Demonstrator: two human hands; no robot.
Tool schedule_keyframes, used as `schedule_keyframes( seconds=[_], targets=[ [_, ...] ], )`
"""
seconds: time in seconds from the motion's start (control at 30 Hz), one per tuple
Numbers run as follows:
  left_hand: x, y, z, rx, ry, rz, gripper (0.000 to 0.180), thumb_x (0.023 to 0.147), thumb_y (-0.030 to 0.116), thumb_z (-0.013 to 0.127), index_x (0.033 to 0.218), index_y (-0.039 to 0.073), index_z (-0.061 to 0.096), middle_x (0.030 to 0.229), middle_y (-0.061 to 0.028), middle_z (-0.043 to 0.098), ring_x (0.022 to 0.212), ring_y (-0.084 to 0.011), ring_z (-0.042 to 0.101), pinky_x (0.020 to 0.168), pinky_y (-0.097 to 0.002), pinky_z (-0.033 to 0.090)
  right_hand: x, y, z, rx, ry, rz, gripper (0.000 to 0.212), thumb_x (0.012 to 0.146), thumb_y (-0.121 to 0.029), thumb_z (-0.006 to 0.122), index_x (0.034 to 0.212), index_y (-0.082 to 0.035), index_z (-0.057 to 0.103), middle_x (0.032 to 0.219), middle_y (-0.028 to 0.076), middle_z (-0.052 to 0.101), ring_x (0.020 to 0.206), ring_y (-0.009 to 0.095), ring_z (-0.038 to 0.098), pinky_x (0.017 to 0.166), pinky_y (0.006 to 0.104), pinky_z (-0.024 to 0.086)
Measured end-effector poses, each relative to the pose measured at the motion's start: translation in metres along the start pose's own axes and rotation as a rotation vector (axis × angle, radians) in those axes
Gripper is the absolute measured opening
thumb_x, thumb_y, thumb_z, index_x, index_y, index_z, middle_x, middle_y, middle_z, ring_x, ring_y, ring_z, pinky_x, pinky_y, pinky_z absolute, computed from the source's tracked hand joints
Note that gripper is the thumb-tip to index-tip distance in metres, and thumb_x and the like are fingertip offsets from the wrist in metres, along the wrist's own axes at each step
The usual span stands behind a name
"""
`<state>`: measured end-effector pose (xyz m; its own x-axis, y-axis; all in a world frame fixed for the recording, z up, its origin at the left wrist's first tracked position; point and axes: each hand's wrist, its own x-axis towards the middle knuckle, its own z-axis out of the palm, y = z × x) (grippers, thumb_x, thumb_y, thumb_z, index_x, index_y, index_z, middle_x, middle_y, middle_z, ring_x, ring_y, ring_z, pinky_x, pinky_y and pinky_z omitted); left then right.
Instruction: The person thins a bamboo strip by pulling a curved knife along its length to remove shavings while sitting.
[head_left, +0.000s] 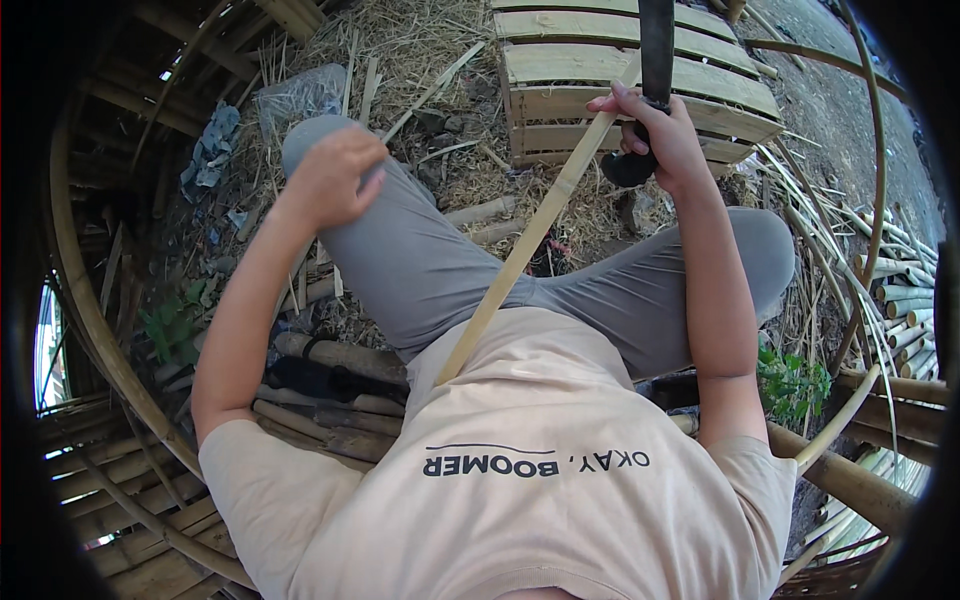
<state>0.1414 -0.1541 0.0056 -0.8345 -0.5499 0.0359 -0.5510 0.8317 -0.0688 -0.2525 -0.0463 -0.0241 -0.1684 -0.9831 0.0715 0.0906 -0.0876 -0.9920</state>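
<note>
My right hand (665,140) is closed around the black handle of a machete (657,55), whose dark blade points away from me past the top edge. The same hand's thumb and forefinger pinch a long, flat bamboo strip (535,230). This pale strip slants down between my legs, its near end against my shirt at the waist. Over my left knee hangs my left hand (330,180), somewhat blurred, thumb apart from loosely bent fingers and nothing visible in it. Whether that hand touches the knee I cannot tell.
A slatted wooden crate (600,70) stands ahead, just beyond my right hand. Shavings and straw (430,110) litter the ground, with a clear plastic bag (300,95) at the far left. Curved bamboo poles (875,150) frame both sides. Cut bamboo (905,300) is stacked at right.
</note>
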Motion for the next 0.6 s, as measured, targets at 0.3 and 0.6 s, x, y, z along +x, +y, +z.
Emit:
schedule_keyframes(
  seconds=[0.3, 0.6],
  targets=[
    [-0.019, -0.074, 0.009, -0.593, 0.735, -0.584, 0.034, 0.095, 0.028, 0.059, 0.117, 0.004, 0.068, 0.120, -0.0172, 0.068, 0.115, -0.0344, 0.062, 0.098, -0.0437, 0.048, 0.003, 0.000, 0.008, -0.052, 0.018, -0.018, 0.027, 0.096, -0.028, 0.065, 0.086, -0.003, 0.069, 0.093, 0.009, 0.074, 0.048, 0.003, 0.039, 0.047, 0.0192, 0.034],
    [-0.029, -0.116, 0.012, -0.982, 0.182, -0.482, 0.044, 0.099, 0.037, 0.048, 0.124, 0.004, 0.063, 0.130, -0.0119, 0.063, 0.126, -0.0240, 0.055, 0.108, -0.0465, 0.038, -0.003, 0.002, 0.015, -0.101, -0.005, 0.028, 0.028, 0.095, -0.030, 0.067, 0.088, -0.002, 0.070, 0.090, 0.006, 0.074, 0.049, 0.003, 0.042, 0.046, 0.0196, 0.034]
  ],
)
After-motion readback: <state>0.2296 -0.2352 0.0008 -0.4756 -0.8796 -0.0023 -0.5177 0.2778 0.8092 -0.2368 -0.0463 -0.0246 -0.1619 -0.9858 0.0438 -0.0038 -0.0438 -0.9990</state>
